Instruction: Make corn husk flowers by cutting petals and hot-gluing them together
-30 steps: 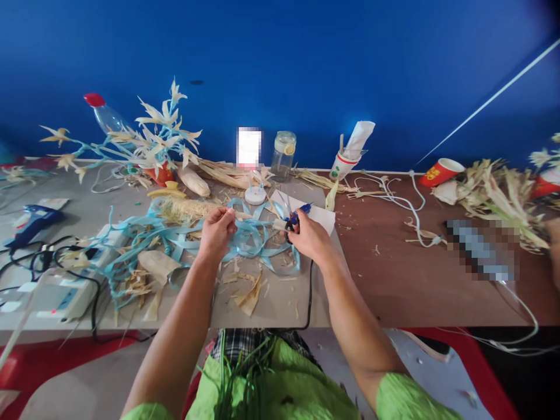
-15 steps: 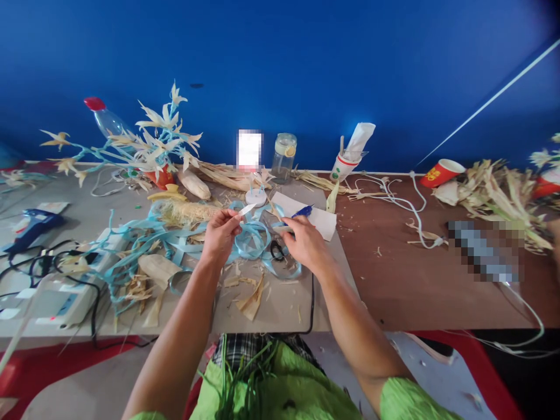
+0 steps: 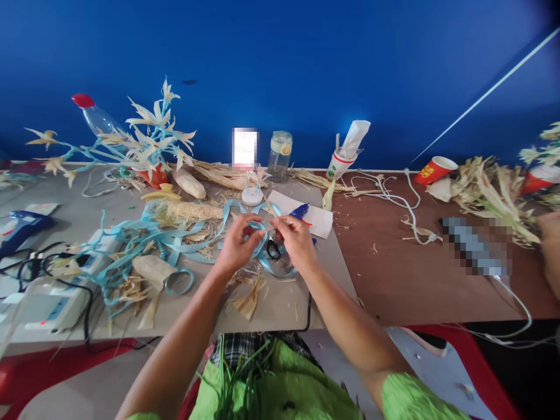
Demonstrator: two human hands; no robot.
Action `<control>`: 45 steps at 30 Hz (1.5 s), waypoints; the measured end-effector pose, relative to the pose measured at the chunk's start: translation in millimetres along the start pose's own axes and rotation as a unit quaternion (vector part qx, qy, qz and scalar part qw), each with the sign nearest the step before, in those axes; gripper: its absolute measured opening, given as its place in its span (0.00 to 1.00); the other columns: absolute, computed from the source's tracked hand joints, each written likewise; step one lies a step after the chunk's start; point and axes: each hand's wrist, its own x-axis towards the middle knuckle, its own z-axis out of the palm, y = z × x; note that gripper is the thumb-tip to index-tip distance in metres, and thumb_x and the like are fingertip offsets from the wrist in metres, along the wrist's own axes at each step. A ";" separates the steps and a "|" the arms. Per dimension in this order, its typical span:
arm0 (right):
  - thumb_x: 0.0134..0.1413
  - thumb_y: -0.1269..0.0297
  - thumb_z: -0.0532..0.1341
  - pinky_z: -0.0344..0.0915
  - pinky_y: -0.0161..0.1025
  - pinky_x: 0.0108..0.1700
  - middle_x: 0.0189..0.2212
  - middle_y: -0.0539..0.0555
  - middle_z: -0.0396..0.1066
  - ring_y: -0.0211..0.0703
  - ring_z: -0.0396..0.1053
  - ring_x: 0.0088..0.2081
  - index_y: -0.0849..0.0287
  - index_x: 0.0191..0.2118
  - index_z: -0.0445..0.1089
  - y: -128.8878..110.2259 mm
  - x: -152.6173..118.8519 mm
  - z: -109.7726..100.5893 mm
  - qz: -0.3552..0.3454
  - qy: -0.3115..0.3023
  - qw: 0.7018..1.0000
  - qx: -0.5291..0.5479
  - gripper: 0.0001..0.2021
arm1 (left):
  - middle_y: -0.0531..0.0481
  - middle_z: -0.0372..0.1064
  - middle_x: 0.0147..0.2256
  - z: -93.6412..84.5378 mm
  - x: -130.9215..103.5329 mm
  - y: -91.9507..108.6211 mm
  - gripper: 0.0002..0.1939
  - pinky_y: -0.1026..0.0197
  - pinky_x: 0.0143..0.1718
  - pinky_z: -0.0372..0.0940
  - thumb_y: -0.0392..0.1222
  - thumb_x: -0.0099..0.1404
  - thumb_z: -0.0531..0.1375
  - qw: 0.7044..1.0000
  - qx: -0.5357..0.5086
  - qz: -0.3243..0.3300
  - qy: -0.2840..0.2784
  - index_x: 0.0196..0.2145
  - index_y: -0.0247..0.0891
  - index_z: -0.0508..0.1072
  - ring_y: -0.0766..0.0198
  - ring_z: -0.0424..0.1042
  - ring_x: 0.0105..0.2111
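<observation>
Head view: two hands work a husk strip over blue ribbon

Head camera shows a small pale corn-husk strip, pinched between both hands above a tangle of light blue ribbon on the grey table. Left hand and right hand nearly meet, fingertips closed on the strip. Black-handled scissors lie just beneath; a blue glue gun rests on white paper beyond. Keeping the pinch close to the strip's ends would likely steady it.
</observation>
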 end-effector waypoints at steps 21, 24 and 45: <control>0.46 0.54 0.63 0.50 0.32 0.24 0.19 0.46 0.63 0.31 0.55 0.20 0.60 0.28 0.71 -12.2 1.2 -7.2 -0.012 -0.005 0.997 0.070 0.13 | 0.46 0.77 0.33 -36.0 21.1 -32.1 0.13 0.61 0.38 0.63 0.45 0.58 0.58 0.959 0.264 -0.079 0.063 0.37 0.40 0.79 0.55 0.73 0.37; 0.46 0.55 0.63 0.50 0.32 0.24 0.18 0.45 0.61 0.30 0.54 0.20 0.61 0.28 0.71 -12.2 1.0 -6.5 -0.008 -0.011 0.996 0.088 0.13 | 0.49 0.74 0.27 -37.2 22.6 -32.6 0.16 0.62 0.32 0.63 0.44 0.56 0.60 0.973 0.192 -0.107 0.077 0.40 0.38 0.79 0.58 0.71 0.31; 0.46 0.52 0.63 0.53 0.33 0.25 0.20 0.48 0.67 0.33 0.56 0.22 0.59 0.29 0.73 -5.6 3.1 -9.0 -0.009 -0.016 0.999 0.046 0.14 | 0.57 0.55 0.15 -32.8 16.8 2.9 0.17 0.67 0.19 0.50 0.50 0.57 0.62 0.980 -0.112 -0.024 0.162 0.39 0.38 0.78 0.72 0.54 0.16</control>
